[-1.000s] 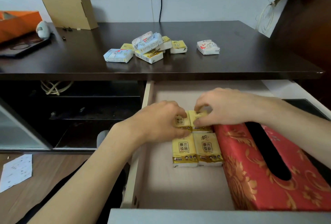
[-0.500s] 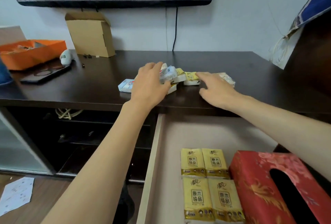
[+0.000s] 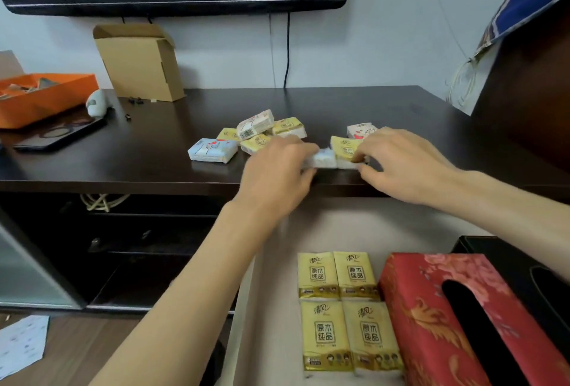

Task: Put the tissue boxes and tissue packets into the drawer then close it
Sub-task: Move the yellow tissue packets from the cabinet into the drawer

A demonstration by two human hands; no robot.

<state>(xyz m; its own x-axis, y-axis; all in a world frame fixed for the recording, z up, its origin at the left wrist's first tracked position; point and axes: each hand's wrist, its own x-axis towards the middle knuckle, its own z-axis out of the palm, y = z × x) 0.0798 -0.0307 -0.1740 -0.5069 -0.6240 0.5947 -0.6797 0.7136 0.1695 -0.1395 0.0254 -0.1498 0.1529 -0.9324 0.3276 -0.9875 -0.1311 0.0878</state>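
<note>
Yellow and pale blue tissue packets point(image 3: 334, 154) sit pinched between your two hands at the front edge of the dark tabletop point(image 3: 154, 157), just above the open drawer point(image 3: 277, 262). Your left hand point(image 3: 274, 176) has its fingers curled onto the blue one; your right hand point(image 3: 401, 163) has its fingers closed on the yellow one beside it. Behind them, a loose pile of packets point(image 3: 262, 132) lies on the tabletop, with a blue packet point(image 3: 212, 150) at its left and a white one point(image 3: 361, 130) past your right fingers. Down in the drawer, four yellow packets point(image 3: 345, 308) lie flat in a two-by-two block, touching a red tissue box point(image 3: 431, 324) on their right. Farther back stand a cardboard box point(image 3: 138, 61) and an orange tray point(image 3: 43, 95).
</note>
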